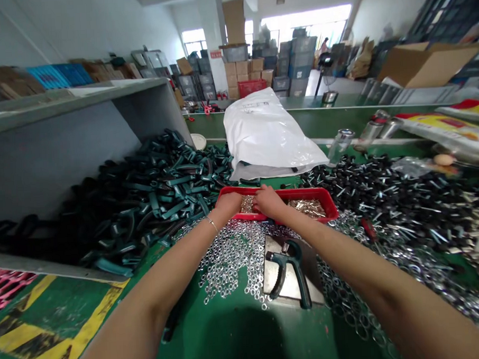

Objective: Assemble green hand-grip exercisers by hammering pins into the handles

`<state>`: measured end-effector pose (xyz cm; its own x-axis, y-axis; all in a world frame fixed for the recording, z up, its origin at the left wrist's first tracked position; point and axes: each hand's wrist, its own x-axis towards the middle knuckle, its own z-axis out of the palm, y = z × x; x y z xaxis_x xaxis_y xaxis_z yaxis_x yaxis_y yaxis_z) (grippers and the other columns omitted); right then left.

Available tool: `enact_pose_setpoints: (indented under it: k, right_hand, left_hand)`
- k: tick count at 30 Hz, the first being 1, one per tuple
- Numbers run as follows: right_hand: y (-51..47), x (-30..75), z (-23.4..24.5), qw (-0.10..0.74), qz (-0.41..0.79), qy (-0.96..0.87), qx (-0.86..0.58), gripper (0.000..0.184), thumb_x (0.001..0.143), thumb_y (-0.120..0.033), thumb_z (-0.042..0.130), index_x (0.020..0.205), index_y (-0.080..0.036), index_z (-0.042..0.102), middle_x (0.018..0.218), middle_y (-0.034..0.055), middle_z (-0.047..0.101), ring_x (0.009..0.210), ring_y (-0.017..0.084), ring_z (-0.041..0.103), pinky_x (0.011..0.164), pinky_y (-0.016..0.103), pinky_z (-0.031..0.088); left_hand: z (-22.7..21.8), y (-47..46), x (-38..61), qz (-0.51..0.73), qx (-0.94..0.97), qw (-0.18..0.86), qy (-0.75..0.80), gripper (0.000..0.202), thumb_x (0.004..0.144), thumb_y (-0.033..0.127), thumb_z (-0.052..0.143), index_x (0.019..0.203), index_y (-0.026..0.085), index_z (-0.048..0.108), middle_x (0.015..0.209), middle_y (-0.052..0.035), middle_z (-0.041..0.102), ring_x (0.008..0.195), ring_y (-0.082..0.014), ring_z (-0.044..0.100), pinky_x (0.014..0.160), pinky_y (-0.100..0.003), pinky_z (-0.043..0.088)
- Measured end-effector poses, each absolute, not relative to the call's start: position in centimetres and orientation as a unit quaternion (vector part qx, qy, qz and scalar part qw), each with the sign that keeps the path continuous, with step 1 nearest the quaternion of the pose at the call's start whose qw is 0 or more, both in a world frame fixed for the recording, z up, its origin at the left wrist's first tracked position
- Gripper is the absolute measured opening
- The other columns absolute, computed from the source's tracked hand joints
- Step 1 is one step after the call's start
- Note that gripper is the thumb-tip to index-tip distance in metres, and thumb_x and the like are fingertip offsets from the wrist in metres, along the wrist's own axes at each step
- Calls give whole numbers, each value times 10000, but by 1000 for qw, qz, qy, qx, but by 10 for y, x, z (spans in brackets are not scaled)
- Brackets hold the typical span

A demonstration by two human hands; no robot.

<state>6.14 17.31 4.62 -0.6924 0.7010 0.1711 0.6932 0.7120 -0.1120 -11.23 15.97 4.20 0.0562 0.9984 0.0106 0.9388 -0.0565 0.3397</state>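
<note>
My left hand reaches into the left part of a long red tray, its fingers bent down at a heap of small brassy parts. From the other side of that heap my right hand dips in, fingers curled together. What either hand pinches, if anything, is too small to make out. Longer thin metal pins fill the tray's right part. Nearer to me, a dark green plier-like hand tool with spread handles lies on a metal plate, touched by neither hand.
Loose nuts cover the table before the tray. Green tool parts pile up at left beside a grey shelf. Black-headed bolts and metal rings spread at right. A white sack lies behind the tray.
</note>
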Motion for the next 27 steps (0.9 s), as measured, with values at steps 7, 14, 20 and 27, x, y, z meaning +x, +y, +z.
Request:
enact_pose_setpoints:
  k: [7, 14, 20, 27]
  right_hand:
    - [180, 55, 30, 92, 50, -917, -384, 125, 862, -196, 632, 798, -108, 693, 924, 196, 710, 981, 316, 513, 813, 405, 370]
    - [156, 71, 57, 191, 113, -888, -402, 167, 968, -183, 474, 949, -121, 628, 991, 104, 697, 923, 185, 594, 840, 300, 415]
    - [51, 160, 48, 269, 316, -775, -476, 179, 938, -353, 572, 877, -197, 634, 839, 36, 692, 766, 184, 639, 698, 304, 488]
    - [-6, 185, 7, 269, 171, -856, -406, 167, 990, -259, 488, 947, -214, 643, 933, 79, 672, 900, 231, 611, 833, 414, 499]
  left_hand:
    - [26, 146, -120, 177, 711, 83, 676, 203, 850, 90, 506, 955, 102, 680, 1019, -186, 670, 1018, -283, 630, 947, -395, 448]
    - [34, 136, -131, 369, 630, 169, 662, 121, 818, 175, 538, 882, 137, 634, 807, -40, 665, 738, -153, 614, 695, -247, 482]
    - [46, 93, -133, 538, 526, 366, 547, 165, 725, 252, 686, 856, 151, 683, 811, -11, 673, 737, -129, 598, 723, -260, 492]
    - [64, 55, -86, 441, 540, 509, 506, 181, 784, 267, 688, 924, 153, 705, 884, -79, 714, 755, -163, 662, 781, -364, 558]
